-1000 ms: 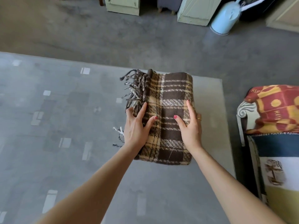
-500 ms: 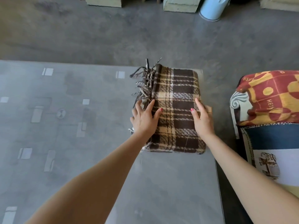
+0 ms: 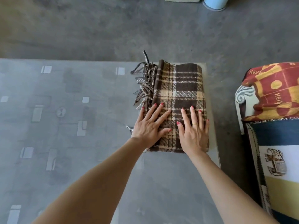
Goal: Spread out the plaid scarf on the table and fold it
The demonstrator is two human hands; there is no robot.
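The brown and cream plaid scarf (image 3: 179, 88) lies folded into a thick rectangle at the far right corner of the grey table (image 3: 72, 126). Its twisted fringe (image 3: 144, 84) sticks out along the left side. My left hand (image 3: 150, 125) rests flat on the near left part of the scarf, fingers spread. My right hand (image 3: 194, 131) lies flat on the near right part, fingers apart, with a ring on one finger. Neither hand grips the cloth.
The table's right edge (image 3: 215, 143) runs just beside the scarf. To the right stands a seat with a red and yellow cloth (image 3: 275, 89) and a blue, white and yellow cover (image 3: 281, 167). A pale blue bucket (image 3: 215, 3) stands on the concrete floor beyond.
The scarf has shifted toward the table's far right corner. Both hands went from holding its sides to lying flat on top with fingers spread.
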